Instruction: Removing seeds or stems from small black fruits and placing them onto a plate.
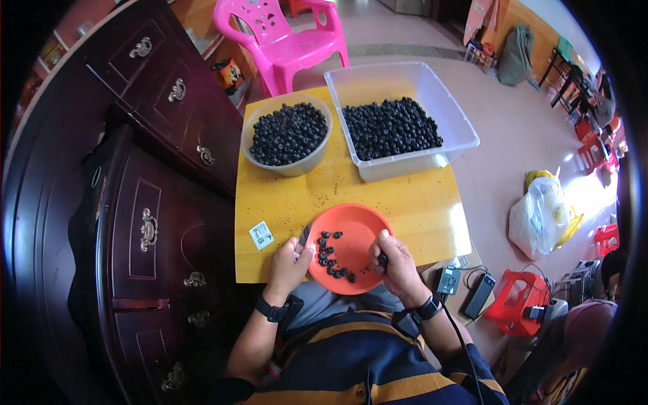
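Note:
An orange bowl point(358, 233) sits at the table's near edge, above my lap. Small black round pieces point(330, 263) lie along its left side; they look like beads with rings or holes. At the bowl's left rim, my left hand point(289, 266) is closed, its thumb against the rim. A bit of something pale shows between those fingers, too small to name. Over the right rim, my right hand point(398, 270) pinches a black round piece point(383, 259) between thumb and fingers. Farther back stand a round translucent tub point(324, 138) and a rectangular clear bin point(412, 169), both holding many such pieces.
Dark specks dot the yellow table point(398, 196), where a white label point(261, 235) lies at left. A dark wooden cabinet point(145, 223) borders the left side. Beyond stands a pink chair point(293, 44). A red stool point(516, 304) and black power adapter point(478, 295) are at right.

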A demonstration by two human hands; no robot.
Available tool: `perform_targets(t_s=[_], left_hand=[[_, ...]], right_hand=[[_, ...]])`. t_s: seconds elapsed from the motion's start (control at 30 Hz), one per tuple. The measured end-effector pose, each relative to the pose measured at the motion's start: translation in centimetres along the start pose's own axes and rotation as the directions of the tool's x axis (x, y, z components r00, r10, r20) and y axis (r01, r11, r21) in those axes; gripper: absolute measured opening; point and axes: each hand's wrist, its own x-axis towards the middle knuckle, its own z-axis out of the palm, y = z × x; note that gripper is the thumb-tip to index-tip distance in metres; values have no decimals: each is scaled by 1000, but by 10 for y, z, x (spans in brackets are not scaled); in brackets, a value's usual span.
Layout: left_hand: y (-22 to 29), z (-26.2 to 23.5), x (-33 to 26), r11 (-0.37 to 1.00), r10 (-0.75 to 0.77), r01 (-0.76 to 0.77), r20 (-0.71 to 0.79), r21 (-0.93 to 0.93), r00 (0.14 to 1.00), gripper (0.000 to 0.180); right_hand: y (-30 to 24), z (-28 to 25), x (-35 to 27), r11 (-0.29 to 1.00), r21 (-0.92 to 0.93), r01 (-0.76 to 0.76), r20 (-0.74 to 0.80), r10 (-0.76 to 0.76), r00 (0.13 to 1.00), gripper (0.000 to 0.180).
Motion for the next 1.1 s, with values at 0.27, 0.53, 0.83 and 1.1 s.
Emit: perform_targets(t_s=[0.27, 0.53, 0.83, 1.1], left_hand=[[-16, 18, -17, 993, -5, 8, 29, -122, 1000, 29], [-14, 17, -29, 970, 5, -4, 2, -242, 1000, 28], [-12, 26, -21, 988, -66, 53, -89, -142, 994, 30], [-15, 26, -17, 969, -136, 125, -36, -212, 990, 31]], right_hand=[[5, 5, 2, 683, 654, -325, 61, 381, 923, 19], [25, -5, 2, 397, 755, -522, 402, 349, 846, 25], [31, -9, 0, 303, 741, -599, 478, 387, 788, 33], [10, -3, -8, 505, 687, -523, 373, 372, 850, 40]])
